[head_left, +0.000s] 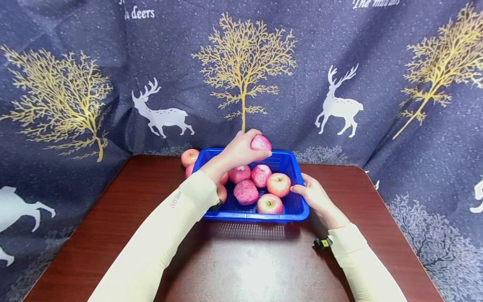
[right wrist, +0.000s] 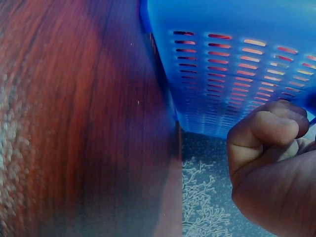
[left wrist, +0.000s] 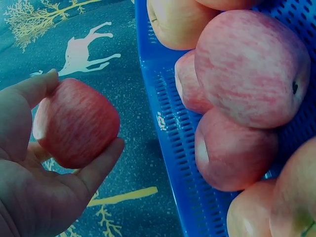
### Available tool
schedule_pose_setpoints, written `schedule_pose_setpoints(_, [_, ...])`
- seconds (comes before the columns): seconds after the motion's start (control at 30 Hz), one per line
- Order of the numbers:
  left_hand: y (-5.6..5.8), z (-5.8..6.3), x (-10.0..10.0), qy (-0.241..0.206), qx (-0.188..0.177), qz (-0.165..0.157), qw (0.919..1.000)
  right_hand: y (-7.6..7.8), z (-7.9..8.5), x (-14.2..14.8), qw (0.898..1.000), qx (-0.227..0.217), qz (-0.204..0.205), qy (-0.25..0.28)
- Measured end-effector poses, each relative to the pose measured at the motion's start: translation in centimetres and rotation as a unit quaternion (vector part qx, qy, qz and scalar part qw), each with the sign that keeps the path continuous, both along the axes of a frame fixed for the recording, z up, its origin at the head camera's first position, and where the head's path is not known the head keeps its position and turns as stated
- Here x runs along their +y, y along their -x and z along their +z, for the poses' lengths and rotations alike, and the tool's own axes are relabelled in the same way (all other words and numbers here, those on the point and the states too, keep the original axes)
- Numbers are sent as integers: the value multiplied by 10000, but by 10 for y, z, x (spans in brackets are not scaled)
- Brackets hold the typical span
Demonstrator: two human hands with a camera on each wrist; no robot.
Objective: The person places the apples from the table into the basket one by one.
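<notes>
My left hand (head_left: 241, 150) grips a red-striped apple (head_left: 261, 142) above the far side of a blue plastic basket (head_left: 256, 217). In the left wrist view, the thumb and fingers curl round that apple (left wrist: 79, 123), which is apart from the basket's wall. My right hand (head_left: 316, 195) holds the basket's right rim, thumb over the top and fingers on the outer side. The right wrist view shows its curled fingers against the slotted wall (right wrist: 212, 89). Several apples lie in the basket, among them a dark red one (head_left: 246, 192) and a yellowish one (head_left: 279, 185). My left forearm hides the basket's left part.
On the brown table (head_left: 124, 201), more apples (head_left: 190, 157) sit just outside the basket's left side. A dark cloth (head_left: 264, 63) printed with deer and trees hangs behind the table's far edge and along both sides.
</notes>
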State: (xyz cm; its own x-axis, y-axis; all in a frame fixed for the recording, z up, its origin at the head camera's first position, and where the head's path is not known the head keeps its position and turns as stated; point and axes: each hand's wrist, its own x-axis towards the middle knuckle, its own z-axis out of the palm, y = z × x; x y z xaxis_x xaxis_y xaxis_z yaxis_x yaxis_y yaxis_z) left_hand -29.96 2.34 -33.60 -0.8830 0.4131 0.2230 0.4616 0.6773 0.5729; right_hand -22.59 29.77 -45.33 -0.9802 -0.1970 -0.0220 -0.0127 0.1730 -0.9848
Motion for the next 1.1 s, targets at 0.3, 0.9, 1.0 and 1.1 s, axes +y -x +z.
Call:
schedule_pose_setpoints(0.3, [4,-6,18,360,-200,-70,9991,0,-1,1,9999,29,0,-103])
schedule_pose_setpoints(0.9, [12,-23,47,880,-188,-114,9959,-1,1,0,9997,145,-56,-177])
schedule_pose_setpoints(1.0, [13,-24,52,920,-133,-109,9956,-1,1,0,9997,139,-89,-184])
schedule_pose_setpoints(1.1, [13,-24,56,955,-127,-40,9953,-1,1,0,9996,147,-101,-206])
